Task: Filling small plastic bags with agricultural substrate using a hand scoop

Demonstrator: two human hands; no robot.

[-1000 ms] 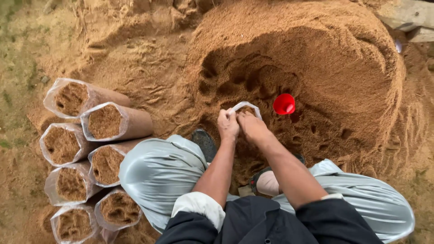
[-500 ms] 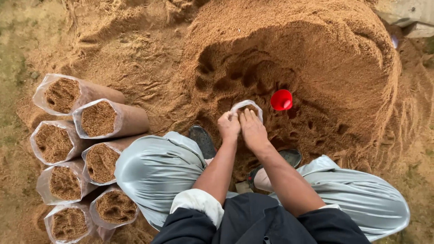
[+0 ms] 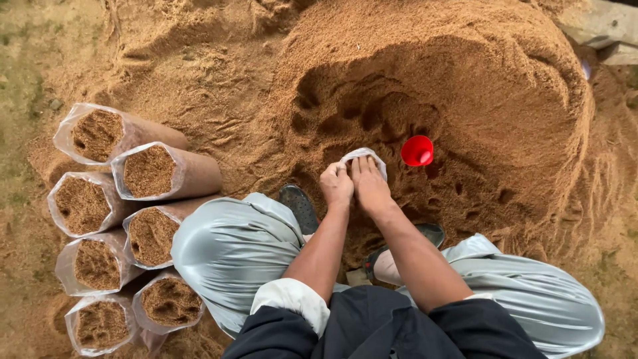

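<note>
Both hands [image 3: 353, 183] grip a clear bag's [image 3: 363, 156] rim; seven sawdust-filled bags [image 3: 149, 171] lie left.

An outdoor work yard, likely a farm or mushroom-growing site: a big heap of sawdust [image 3: 425, 80] lies on bare ground with patchy grass [image 3: 20, 80]. Beside it, clear plastic bags packed with sawdust [image 3: 126, 219] lie stacked in rows, and a red cup [image 3: 417, 151] sits in the heap.
</note>
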